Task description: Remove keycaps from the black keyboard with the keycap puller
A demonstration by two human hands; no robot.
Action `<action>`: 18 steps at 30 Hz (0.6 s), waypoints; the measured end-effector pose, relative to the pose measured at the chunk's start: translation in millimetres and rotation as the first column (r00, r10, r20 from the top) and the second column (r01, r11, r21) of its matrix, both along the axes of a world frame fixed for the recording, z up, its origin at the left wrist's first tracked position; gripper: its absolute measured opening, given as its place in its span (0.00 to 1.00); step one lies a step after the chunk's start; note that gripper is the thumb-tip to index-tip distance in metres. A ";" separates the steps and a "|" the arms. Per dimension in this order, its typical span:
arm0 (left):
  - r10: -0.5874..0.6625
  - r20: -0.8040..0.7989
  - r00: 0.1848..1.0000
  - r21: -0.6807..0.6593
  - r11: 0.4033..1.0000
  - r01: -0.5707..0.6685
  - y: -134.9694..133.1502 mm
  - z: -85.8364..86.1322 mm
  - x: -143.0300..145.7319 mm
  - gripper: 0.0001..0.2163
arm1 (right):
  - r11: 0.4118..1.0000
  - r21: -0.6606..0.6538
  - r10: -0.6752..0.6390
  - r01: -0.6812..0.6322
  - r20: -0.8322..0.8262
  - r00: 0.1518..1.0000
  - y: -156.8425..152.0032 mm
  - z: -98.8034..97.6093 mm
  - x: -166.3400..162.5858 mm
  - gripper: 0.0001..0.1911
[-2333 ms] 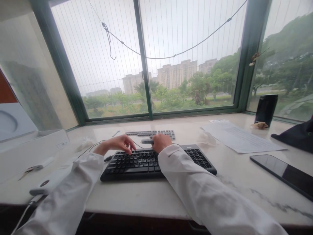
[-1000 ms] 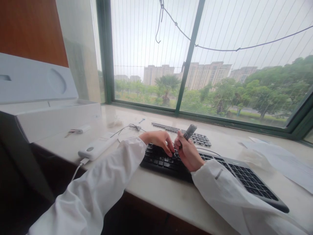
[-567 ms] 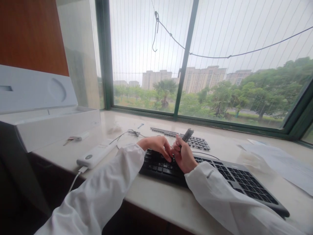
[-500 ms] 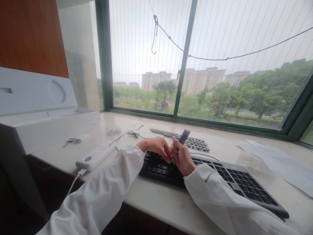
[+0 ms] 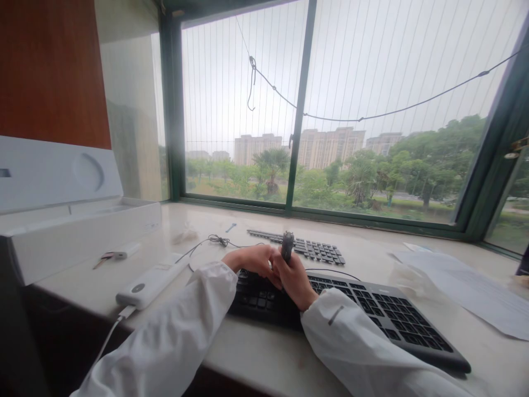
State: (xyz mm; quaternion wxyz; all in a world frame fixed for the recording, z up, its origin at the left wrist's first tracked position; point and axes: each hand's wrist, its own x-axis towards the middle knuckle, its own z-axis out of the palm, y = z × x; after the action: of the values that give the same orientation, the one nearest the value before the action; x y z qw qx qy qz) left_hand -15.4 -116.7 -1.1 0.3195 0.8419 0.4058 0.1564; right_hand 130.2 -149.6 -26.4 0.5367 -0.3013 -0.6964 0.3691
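A black keyboard lies on the pale counter, its right side showing dark sockets with the keycaps off. My right hand is closed around a dark, stubby tool that points upward; its exact kind I cannot make out. My left hand meets the right one over the keyboard's left half, its fingers bent down and pressed together. Whatever those fingertips hold is hidden. Some keycaps still sit on the left part, below my hands. Behind the keyboard, loose black keycaps lie in rows.
To the left are a white power bank with a cable, a small white item with keys and an open white box. A coiled black cable runs behind my hands. Papers lie at right, below the window.
The view has tilted up and shifted slightly right. The dark tool in my right hand now stands more upright, having leaned right before. My left hand stays close against the right.
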 end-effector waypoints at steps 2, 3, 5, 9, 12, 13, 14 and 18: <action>0.002 0.009 1.000 -0.004 1.000 -0.002 1.1 -0.7 -0.8 0.08 | 0.998 0.057 -0.021 0.019 0.039 0.999 -1.8 -0.3 0.4 0.21; 0.003 0.010 1.000 -0.005 1.000 -0.002 1.8 -1.3 -1.1 0.08 | 0.996 0.080 -0.030 0.026 0.053 0.998 -2.4 -0.5 0.6 0.21; 0.007 0.002 1.000 -0.006 1.000 -0.007 3.6 -2.9 -1.7 0.08 | 0.993 0.110 -0.041 0.034 0.065 0.997 -2.8 -1.1 1.1 0.20; 0.005 0.008 1.000 -0.006 1.000 -0.005 6.7 -6.7 -2.6 0.08 | 0.988 0.150 -0.057 0.045 0.078 0.995 -1.5 -2.3 1.2 0.20; 0.010 0.003 1.000 0.005 1.000 -0.010 7.1 -7.4 -3.0 0.08 | 0.985 0.161 -0.076 0.063 0.074 0.994 -1.2 -2.2 0.8 0.20; 0.018 -0.002 1.000 0.009 1.000 -0.018 6.9 -7.1 -3.0 0.08 | 0.985 0.160 -0.081 0.068 0.073 0.994 -1.6 -1.9 0.7 0.20; 0.024 -0.008 1.000 0.011 1.000 -0.024 6.5 -6.6 -3.0 0.08 | 0.984 0.160 -0.085 0.073 0.073 0.994 -2.1 -1.5 0.8 0.21; 0.012 -0.008 1.000 0.020 1.000 -0.012 5.2 -4.2 -3.1 0.07 | 0.981 0.177 -0.096 0.080 0.082 0.992 -4.5 0.2 1.6 0.21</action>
State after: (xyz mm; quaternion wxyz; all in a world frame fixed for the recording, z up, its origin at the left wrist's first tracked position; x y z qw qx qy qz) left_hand -18.6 -111.4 -5.3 0.3083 0.8433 0.4105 0.1590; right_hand 131.8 -154.1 -26.2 0.5446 -0.3002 -0.7355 0.2689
